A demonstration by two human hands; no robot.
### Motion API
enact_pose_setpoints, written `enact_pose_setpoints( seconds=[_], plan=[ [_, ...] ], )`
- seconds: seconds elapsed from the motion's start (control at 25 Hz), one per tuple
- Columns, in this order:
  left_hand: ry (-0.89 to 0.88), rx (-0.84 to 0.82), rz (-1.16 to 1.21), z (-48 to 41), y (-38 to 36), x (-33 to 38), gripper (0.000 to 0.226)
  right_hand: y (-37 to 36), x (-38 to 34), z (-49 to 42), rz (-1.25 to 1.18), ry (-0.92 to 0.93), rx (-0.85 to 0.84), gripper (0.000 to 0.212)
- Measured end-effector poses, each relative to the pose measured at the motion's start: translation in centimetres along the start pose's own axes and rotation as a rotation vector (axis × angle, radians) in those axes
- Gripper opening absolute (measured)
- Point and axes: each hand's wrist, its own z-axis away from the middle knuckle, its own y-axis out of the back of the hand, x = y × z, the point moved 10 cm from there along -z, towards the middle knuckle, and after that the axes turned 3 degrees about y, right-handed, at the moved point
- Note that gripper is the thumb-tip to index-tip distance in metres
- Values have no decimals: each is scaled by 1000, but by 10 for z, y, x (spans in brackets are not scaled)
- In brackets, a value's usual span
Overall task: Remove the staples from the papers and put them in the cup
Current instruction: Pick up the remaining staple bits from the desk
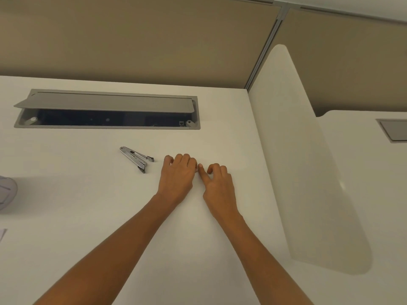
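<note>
My left hand (178, 177) lies palm down on the white desk (88, 216), its fingers curled under; anything beneath them is hidden. My right hand (217, 183) is just to its right, index finger stretched out with the tip on the desk against the left hand's little finger, the other fingers bent. No staple is visible between them. A metal staple remover (136, 158) lies on the desk to the left of my left hand, untouched. Part of a pale cup (6, 192) shows at the far left edge. Below it, a paper corner (1, 234) pokes into view.
A grey cable hatch (105, 108) with its lid propped up is set into the desk behind the staple remover. A white curved divider panel (308, 161) stands along the right side. Beige partition walls (132, 40) close off the back.
</note>
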Motion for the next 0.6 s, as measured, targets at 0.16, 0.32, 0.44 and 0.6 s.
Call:
enact_pose_setpoints(
  seconds=[0.16,0.32,0.44,0.6],
  plan=[
    [60,-49,52,0,-1,-7,8,1,-8,-4,98,80,-31,59],
    [155,-22,186,6,15,-23,11,-6,34,-1,-608,-412,-145,58],
    [275,-4,328,14,30,-37,8,-8,55,10,-1047,-810,-97,48],
    [385,-54,445,24,31,-48,10,-10,49,14,-1330,-975,-99,25]
  ],
)
